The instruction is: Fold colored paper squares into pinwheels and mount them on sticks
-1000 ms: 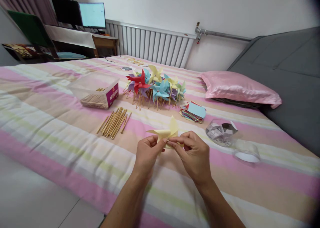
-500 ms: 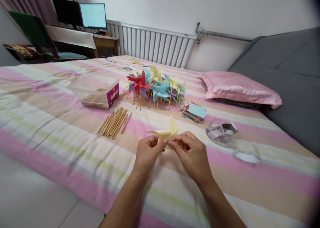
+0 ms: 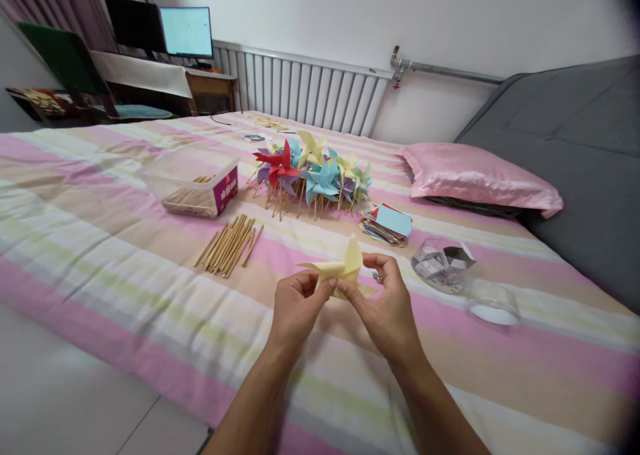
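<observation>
A: What is held?
B: 1 pale-yellow paper pinwheel (image 3: 349,268), pinched in the left hand (image 3: 295,305). The right hand (image 3: 390,312) is half open, thumb near its center; whether it grips is unclear.
A: Location?
B: Above the striped bedspread (image 3: 155,292).

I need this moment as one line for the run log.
left hand: holds yellow pinwheel | right hand: thumb touching it | sticks: on bed
</observation>
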A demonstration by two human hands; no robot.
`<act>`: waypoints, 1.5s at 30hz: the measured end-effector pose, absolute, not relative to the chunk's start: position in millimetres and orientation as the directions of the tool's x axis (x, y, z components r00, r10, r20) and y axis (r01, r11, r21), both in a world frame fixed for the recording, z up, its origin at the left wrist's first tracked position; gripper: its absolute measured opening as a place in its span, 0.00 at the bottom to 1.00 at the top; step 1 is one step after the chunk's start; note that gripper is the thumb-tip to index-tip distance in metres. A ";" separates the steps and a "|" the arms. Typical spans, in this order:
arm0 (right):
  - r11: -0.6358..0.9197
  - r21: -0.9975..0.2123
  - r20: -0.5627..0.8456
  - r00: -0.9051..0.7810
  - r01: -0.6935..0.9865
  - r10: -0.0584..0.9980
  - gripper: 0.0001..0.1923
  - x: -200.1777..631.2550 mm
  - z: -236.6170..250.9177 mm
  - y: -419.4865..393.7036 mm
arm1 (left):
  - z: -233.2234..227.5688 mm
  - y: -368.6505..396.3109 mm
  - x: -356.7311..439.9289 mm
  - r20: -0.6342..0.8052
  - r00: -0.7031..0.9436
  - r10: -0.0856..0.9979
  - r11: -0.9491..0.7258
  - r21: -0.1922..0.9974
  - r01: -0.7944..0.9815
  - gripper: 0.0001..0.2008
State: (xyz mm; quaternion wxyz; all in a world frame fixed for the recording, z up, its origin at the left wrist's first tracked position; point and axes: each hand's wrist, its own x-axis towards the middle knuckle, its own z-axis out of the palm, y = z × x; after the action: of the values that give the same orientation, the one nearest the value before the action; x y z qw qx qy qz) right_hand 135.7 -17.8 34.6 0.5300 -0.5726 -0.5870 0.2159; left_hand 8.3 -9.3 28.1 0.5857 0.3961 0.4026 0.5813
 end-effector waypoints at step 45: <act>0.085 -0.989 0.081 -0.036 0.124 0.996 0.15 141.5 27.7 -6.6 | 15.0 -6.9 11.7 -0.058 0.013 0.998 0.059 0.958 -0.282 0.08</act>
State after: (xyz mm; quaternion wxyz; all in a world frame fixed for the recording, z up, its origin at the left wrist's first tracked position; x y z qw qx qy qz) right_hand 141.5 -6.6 27.7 0.4801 -0.5014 -0.5585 0.4540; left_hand 11.7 -6.9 15.0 0.5817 0.4100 0.4371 0.5500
